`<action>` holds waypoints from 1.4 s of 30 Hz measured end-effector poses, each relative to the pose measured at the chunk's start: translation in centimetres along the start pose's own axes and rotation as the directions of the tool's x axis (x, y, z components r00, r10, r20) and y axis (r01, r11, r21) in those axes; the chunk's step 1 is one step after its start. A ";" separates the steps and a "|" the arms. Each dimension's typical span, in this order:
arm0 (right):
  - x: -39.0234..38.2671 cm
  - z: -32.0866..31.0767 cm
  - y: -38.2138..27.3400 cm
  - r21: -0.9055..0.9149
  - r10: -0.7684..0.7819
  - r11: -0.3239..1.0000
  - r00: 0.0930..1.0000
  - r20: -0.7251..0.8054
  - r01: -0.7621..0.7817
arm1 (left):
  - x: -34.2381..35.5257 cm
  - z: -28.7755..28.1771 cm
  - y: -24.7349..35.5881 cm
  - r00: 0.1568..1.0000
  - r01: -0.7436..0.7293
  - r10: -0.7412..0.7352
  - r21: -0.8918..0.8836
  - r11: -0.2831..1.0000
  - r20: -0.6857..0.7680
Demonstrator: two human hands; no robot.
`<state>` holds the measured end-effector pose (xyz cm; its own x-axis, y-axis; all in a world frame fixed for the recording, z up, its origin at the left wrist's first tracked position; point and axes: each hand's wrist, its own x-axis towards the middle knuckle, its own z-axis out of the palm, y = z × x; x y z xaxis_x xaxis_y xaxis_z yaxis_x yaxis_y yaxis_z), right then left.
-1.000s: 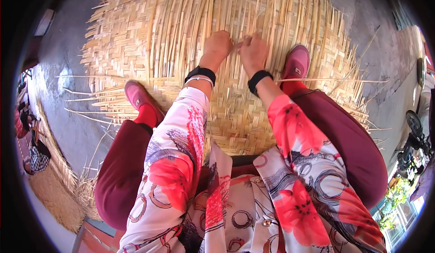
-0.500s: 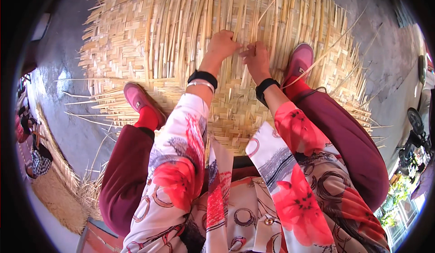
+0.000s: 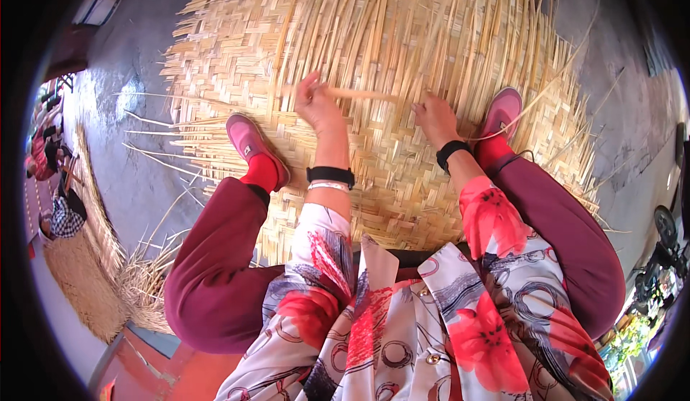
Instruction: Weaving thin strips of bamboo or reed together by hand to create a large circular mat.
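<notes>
A large, pale bamboo mat (image 3: 237, 63) in a zigzag weave lies on the floor under both my feet. Long loose strips stand along its far part. My left hand (image 3: 320, 106) is raised over the mat, fingers curled round a flat bamboo strip (image 3: 363, 95), which lies crosswise and is smeared by motion. Its right end points toward my right hand (image 3: 437, 119). That hand is low at the loose strips, with fingers bent and closed; whatever is between them is hidden.
My pink shoes (image 3: 249, 136) rest on the mat to either side. Strip ends stick out past its edges over grey floor (image 3: 129, 63). At the left are cut straw-like pieces (image 3: 147, 286), a rolled or stacked mat (image 3: 86, 279) and people. A motorbike (image 3: 658, 250) stands far right.
My hands, close together before, have moved apart. The left is lifted and now shows a bamboo strip across it; the right sits a little lower and farther right. The view has shifted.
</notes>
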<state>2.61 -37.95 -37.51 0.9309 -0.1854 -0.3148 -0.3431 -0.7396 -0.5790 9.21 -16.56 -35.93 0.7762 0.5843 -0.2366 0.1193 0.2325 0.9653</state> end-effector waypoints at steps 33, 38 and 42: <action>8.7 -3.5 -2.7 -0.025 0.056 0.998 0.995 0.080 -0.054 | -6.0 6.5 -3.3 0.537 -0.744 -0.138 0.544 0.389 0.832; 8.0 -3.3 0.0 0.455 0.028 0.877 0.963 0.270 -0.153 | -4.9 5.5 -6.7 0.438 -0.744 -0.164 0.459 0.485 0.884; 5.4 -4.3 0.6 0.576 -0.055 0.808 0.959 0.279 -0.121 | -5.1 4.7 -7.2 0.405 -0.598 -0.215 0.435 0.673 0.889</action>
<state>8.01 -42.20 -36.33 0.8764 0.0434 -0.4796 -0.4624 -0.2024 -0.8633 7.34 -24.89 -41.20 0.8389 -0.5043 -0.2049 -0.1146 -0.5316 0.8392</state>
